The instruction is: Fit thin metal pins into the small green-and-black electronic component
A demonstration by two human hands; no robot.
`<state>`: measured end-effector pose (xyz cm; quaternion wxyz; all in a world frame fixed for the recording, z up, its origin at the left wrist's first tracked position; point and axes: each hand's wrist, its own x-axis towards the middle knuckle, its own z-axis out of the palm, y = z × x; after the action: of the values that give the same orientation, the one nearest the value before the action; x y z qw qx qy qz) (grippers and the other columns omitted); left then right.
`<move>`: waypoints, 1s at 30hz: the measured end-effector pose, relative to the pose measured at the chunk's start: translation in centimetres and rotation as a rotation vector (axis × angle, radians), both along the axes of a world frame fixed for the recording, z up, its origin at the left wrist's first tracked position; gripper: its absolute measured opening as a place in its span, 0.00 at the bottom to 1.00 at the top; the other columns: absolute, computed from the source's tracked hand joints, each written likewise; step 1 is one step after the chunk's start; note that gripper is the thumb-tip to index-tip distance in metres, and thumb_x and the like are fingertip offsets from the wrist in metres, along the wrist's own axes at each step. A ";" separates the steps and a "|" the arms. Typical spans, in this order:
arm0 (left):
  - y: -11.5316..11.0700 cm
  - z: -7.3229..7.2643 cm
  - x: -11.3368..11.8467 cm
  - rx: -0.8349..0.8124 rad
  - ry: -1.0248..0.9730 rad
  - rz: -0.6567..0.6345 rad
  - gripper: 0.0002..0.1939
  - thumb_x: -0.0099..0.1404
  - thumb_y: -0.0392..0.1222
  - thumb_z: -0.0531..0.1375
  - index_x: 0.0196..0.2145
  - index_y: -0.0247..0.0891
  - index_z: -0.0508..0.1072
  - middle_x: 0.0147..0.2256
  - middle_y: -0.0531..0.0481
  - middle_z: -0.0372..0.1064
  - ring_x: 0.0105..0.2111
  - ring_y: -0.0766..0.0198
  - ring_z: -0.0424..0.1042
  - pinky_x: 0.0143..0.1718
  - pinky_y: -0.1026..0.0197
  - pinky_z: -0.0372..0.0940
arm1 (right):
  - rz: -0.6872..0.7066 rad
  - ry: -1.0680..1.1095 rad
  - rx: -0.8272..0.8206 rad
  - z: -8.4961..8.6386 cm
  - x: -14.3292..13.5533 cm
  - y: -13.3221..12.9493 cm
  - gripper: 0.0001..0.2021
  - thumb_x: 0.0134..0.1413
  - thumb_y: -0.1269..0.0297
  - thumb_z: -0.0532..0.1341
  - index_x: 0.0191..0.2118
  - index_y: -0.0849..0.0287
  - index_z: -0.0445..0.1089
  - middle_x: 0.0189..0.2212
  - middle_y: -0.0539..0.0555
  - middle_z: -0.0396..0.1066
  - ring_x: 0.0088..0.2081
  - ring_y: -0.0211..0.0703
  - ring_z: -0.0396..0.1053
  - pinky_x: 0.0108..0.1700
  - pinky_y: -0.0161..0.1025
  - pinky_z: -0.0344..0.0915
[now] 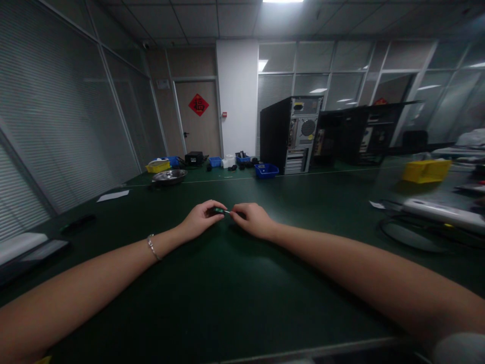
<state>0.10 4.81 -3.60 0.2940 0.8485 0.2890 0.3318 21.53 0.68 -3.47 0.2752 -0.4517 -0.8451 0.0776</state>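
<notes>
Over the desk [235, 288], our left hand [202, 218] pinches a small green piece [219, 210] and our right hand [250, 219] closes on the thin pale rod [227, 212] beside it, seemingly to steady both. Beyond, a metal bowl [170, 176] and blue tray [266, 172] sit presumably out of our way.

Small green piece [219, 210] partly hidden by left hand [202, 219], too small to identify. Yellow bin [426, 171], right, blurred. Dark flat device [38, 258], near left, cut off by edge.
</notes>
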 end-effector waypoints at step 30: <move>-0.4 0.4 -0.3 -0.216 -0.092 -0.150 0.12 0.60 0.37 0.62 0.43 0.37 0.75 0.40 0.47 0.71 0.36 0.61 0.73 0.42 0.55 0.69 | 0.074 0.001 -0.086 0.6 0.4 -0.4 0.16 0.62 0.54 0.53 0.35 0.59 0.72 0.26 0.49 0.67 0.27 0.35 0.61 0.28 0.32 0.51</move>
<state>-0.16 4.42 -3.20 0.4205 0.8151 0.2449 0.3145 21.92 0.27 -2.88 0.2531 -0.4314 -0.8570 0.1241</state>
